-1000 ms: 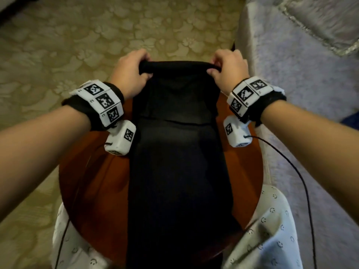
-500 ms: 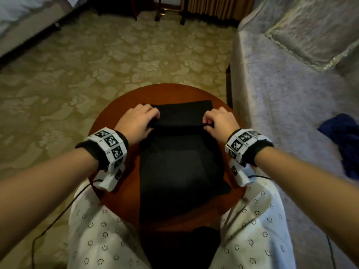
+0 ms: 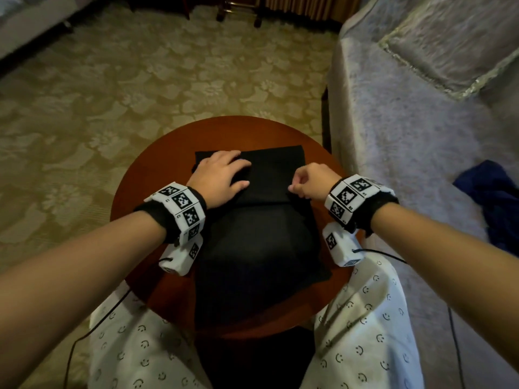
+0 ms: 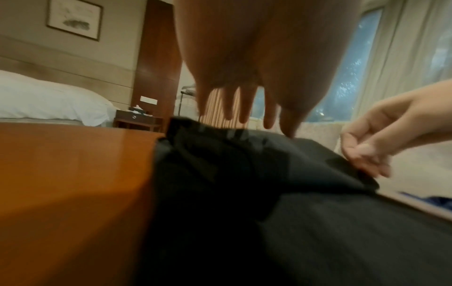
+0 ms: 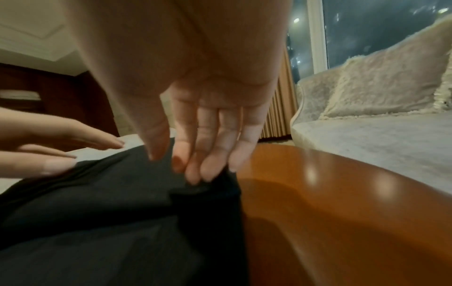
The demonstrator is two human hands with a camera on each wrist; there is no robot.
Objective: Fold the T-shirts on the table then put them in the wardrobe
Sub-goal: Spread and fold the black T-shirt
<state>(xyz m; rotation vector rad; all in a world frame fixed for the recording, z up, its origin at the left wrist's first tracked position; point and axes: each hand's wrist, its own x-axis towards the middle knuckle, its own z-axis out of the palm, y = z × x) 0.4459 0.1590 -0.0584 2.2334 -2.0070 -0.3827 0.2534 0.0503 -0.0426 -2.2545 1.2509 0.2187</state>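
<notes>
A black T-shirt [image 3: 258, 242] lies as a long strip on the round wooden table [image 3: 140, 197], its far end folded back over itself. My left hand [image 3: 222, 178] rests flat on the left of that folded layer, fingers spread. My right hand [image 3: 309, 183] hovers at the fold's right edge, loosely curled. In the right wrist view the right hand's fingertips [image 5: 195, 178] touch the T-shirt [image 5: 97, 212] at the fold's corner, with the thumb apart. The left wrist view shows my left hand [image 4: 244, 108] over the T-shirt [image 4: 269, 212].
A grey sofa [image 3: 407, 122] stands close on the right with a dark blue garment [image 3: 494, 197] on its seat. My knees in white smiley-print trousers [image 3: 365, 318] flank the table's near edge. Patterned carpet [image 3: 112, 94] spreads left and ahead. A bed [image 4: 49, 100] stands beyond.
Both hands gripped the shirt's end and laid it down as a fold on the table. The left hand has since flattened onto the fold, and the right has loosened its grip.
</notes>
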